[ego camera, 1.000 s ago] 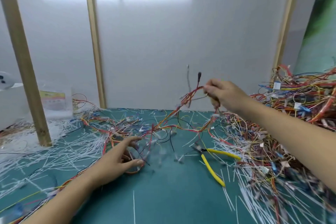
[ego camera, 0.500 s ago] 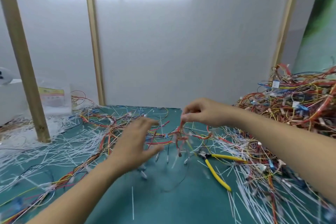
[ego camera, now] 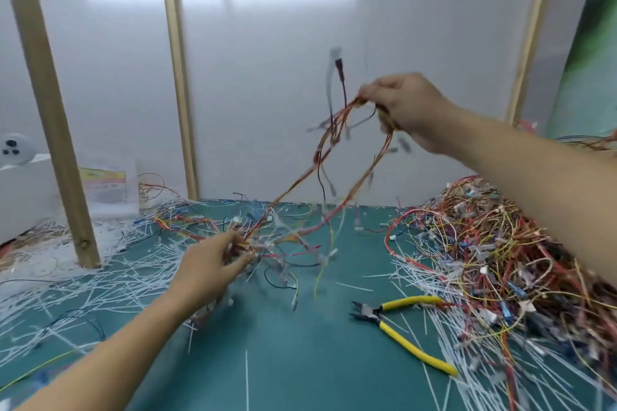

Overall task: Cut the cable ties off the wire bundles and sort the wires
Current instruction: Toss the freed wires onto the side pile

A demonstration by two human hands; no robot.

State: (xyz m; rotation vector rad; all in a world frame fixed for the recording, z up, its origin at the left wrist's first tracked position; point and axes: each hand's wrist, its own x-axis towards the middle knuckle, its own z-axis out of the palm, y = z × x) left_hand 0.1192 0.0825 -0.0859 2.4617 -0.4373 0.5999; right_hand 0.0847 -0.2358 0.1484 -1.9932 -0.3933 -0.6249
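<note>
My right hand (ego camera: 405,110) is raised high over the green mat (ego camera: 283,360) and grips a loose bunch of red, orange and black wires (ego camera: 330,140). The bunch hangs down and left, blurred with motion. My left hand (ego camera: 213,264) is low over the mat and pinches the lower end of the same strands where they tangle with other wires (ego camera: 207,227). Yellow-handled cutters (ego camera: 397,317) lie on the mat at the right, untouched. Cut white cable ties (ego camera: 86,284) litter the mat.
A large heap of tangled wires (ego camera: 500,260) fills the right side under my right forearm. Two wooden posts (ego camera: 53,123) stand at the left and back, a white box (ego camera: 26,190) behind them. A white wall closes off the back.
My right hand has swung from low over the mat up and to the right, lifting the wires. My left hand has closed onto the lower strands.
</note>
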